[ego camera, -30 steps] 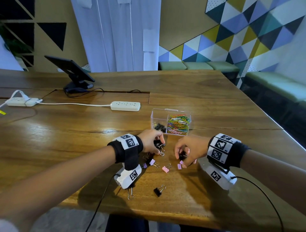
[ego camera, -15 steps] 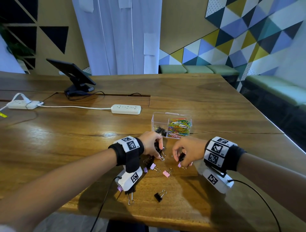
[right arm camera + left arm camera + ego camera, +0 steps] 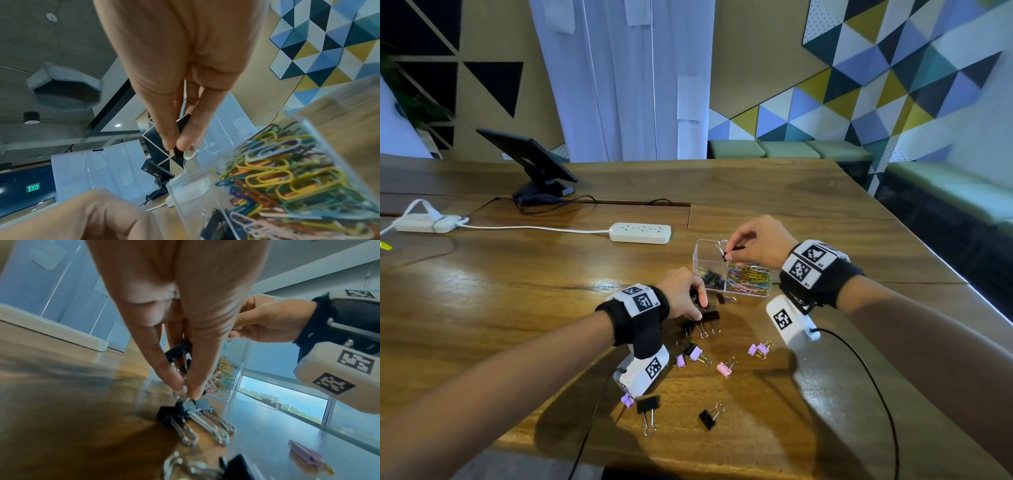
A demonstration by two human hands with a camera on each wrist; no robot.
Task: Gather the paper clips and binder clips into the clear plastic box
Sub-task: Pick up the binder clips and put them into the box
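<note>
The clear plastic box (image 3: 700, 255) holds black binder clips on its left and coloured paper clips (image 3: 748, 278) on its right. My right hand (image 3: 728, 253) hovers over the box's top, pinching a small black binder clip (image 3: 182, 128) between thumb and finger. My left hand (image 3: 700, 308) is down on the table just in front of the box, its fingertips pinching a black binder clip (image 3: 193, 404) in a small cluster; another black clip (image 3: 179, 350) sits deeper in the hand. Pink and purple clips (image 3: 724, 368) and black clips (image 3: 707, 418) lie scattered nearer me.
A white power strip (image 3: 640, 233) lies behind the box, with its cord running left to a second strip (image 3: 424, 222). A tablet on a stand (image 3: 530, 161) is at the back left. The table's front edge runs just below the nearest clips. Wrist cables trail off that edge.
My right hand rose from the table with a black binder clip and moved up and back to above the box. The left hand stayed at the black clip cluster.
</note>
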